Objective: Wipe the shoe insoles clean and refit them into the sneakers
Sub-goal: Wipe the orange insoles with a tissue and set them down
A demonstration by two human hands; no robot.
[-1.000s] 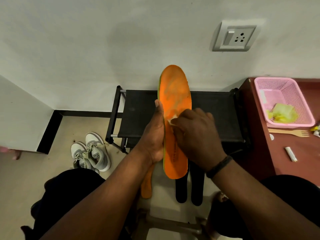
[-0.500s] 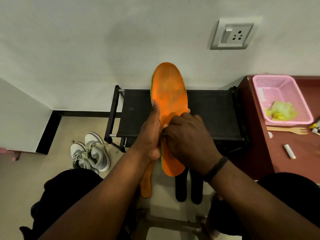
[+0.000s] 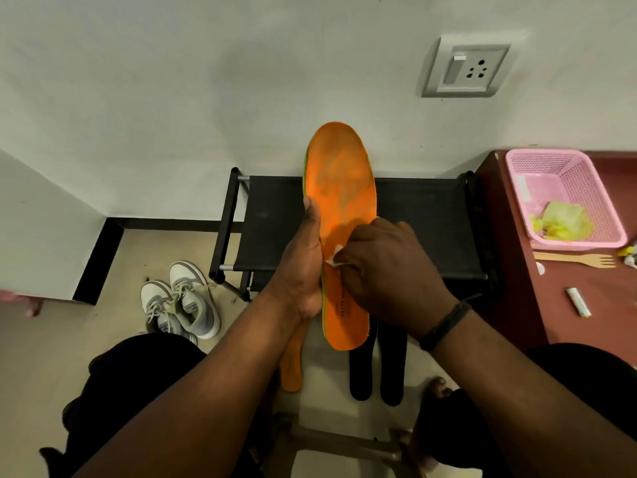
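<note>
A plain white wall (image 3: 172, 81) backs the scene, with a switch-and-socket plate (image 3: 465, 69) mounted high to the right. Against the wall stands a low black shoe rack (image 3: 424, 222) with a fabric top shelf. A dark red table (image 3: 593, 305) sits to the right of it, carrying a pink plastic basket (image 3: 565, 163) with crumpled yellow material (image 3: 558, 220) inside, a wooden fork (image 3: 579, 259) just in front of the basket, and a small white tube-like item (image 3: 577, 302) nearer the person.

The person is seated, dark-clothed knees visible at both lower corners. The left hand (image 3: 303, 267) grips an orange insole (image 3: 341, 188) along its left edge, thumb up the side, fingers wrapped behind; the insole is held upright in front of the rack, toe end up, with grey scuff marks on its upper half. The right hand (image 3: 386, 270), a black band (image 3: 444, 326) on its wrist, is curled around a small white wipe (image 3: 333, 257) and presses it to the insole's mid-section.

On the floor below the hands lie a second orange insole (image 3: 293, 367) and a pair of black insoles (image 3: 375, 370), side by side. A pair of grey and white sneakers (image 3: 182, 301) stands on the beige floor to the left of the rack, well apart from the insoles.
</note>
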